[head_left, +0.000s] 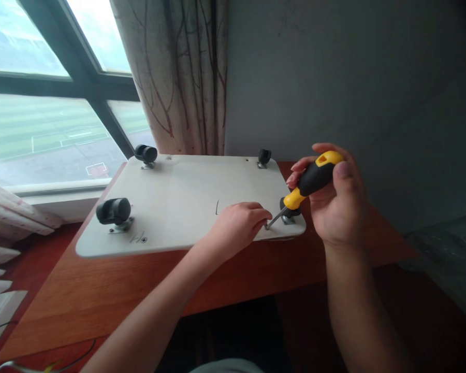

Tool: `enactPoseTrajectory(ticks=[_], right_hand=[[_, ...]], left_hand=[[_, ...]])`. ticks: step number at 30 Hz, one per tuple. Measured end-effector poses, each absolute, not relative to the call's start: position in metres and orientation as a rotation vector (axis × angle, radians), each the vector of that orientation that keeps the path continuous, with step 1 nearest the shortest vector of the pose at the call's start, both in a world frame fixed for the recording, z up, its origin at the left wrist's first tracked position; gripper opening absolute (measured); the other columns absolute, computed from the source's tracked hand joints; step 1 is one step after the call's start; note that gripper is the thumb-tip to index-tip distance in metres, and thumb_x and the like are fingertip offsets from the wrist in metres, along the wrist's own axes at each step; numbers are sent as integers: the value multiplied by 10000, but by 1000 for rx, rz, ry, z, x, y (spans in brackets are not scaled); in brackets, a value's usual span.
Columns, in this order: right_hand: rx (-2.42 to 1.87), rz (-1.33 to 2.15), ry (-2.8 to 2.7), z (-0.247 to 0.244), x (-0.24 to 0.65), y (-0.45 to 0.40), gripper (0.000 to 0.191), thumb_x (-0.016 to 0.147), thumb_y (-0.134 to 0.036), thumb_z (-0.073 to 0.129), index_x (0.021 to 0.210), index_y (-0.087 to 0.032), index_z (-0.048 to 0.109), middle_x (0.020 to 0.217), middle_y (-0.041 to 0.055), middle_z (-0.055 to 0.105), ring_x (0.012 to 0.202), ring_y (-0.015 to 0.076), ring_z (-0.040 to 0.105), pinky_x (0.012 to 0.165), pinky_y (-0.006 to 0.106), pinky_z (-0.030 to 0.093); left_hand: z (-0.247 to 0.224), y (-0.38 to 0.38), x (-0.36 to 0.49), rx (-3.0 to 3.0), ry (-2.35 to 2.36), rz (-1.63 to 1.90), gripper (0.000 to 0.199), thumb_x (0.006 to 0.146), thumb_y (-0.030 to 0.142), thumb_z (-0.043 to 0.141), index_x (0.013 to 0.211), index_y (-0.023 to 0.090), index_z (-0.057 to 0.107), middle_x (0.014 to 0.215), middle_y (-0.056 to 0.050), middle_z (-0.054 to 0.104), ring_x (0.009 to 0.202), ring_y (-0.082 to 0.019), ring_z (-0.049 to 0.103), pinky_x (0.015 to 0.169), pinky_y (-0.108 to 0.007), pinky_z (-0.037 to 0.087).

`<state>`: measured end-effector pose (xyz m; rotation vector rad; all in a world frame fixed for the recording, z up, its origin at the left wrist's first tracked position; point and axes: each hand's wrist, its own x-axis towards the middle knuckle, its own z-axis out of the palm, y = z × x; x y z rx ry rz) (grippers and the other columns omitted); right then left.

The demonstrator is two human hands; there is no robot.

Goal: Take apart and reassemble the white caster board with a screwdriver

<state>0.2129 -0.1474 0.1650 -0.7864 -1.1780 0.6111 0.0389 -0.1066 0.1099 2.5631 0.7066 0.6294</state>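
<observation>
My right hand (339,199) is wrapped round the black and yellow handle of a screwdriver (316,176). The tool slants down to the left, its metal tip meeting a white board (186,194) close to the near right corner. At that tip, the thumb and fingers of my left hand (243,223) are pinched together; whatever small thing they hold is hidden. Just right of the tip stands a black caster (291,204) on a metal plate, partly covered by the screwdriver. The board lies flat with its casters pointing up.
Other casters stand at the near left (114,211), far left (146,153) and far right (264,157) corners. Beneath the board is a reddish wooden table (140,290). A patterned curtain (186,77), a window (54,124) and a grey wall (334,77) lie behind.
</observation>
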Motion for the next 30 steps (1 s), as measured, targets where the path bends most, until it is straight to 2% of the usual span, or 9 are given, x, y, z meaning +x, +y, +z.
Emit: enactPoseTrajectory(ticks=[6, 11, 19, 26, 30], right_hand=[[-816, 620, -1189, 166, 214, -153, 343, 922, -557, 577, 1093, -267, 640, 882, 21, 680, 701, 176, 681, 679, 364, 600], [-816, 590, -1181, 165, 214, -157, 367, 923, -554, 567, 1113, -246, 627, 867, 29, 692, 701, 177, 677, 664, 358, 600], [-824, 568, -1182, 165, 213, -163, 388, 909, -575, 573, 1100, -242, 624, 853, 35, 696, 700, 188, 675, 653, 358, 589], [-826, 561, -1185, 165, 212, -161, 387, 920, -561, 562, 1113, -231, 626, 851, 40, 690, 695, 190, 668, 651, 358, 576], [-874, 432, -1194, 164, 211, -160, 378, 938, -564, 544, 1067, -227, 657, 911, 54, 680, 768, 197, 667, 698, 363, 567]], left_hand=[[107, -105, 36, 2542, 624, 666, 212, 949, 126, 537, 992, 189, 735, 980, -56, 741, 856, -176, 688, 750, -265, 517], [104, -104, 31, 2601, 471, 679, 251, 969, 106, 500, 1050, 184, 724, 1048, -70, 733, 939, -184, 670, 825, -288, 527], [99, -107, 30, 2653, 407, 681, 262, 989, 118, 478, 1086, 180, 714, 1087, -87, 729, 940, -181, 666, 830, -296, 535], [96, -102, 31, 2507, 466, 747, 213, 987, 179, 530, 1020, 188, 741, 1010, -61, 759, 924, -169, 692, 834, -276, 539], [94, -100, 32, 2446, 554, 766, 192, 963, 172, 565, 984, 194, 755, 974, -59, 761, 864, -156, 710, 805, -256, 542]])
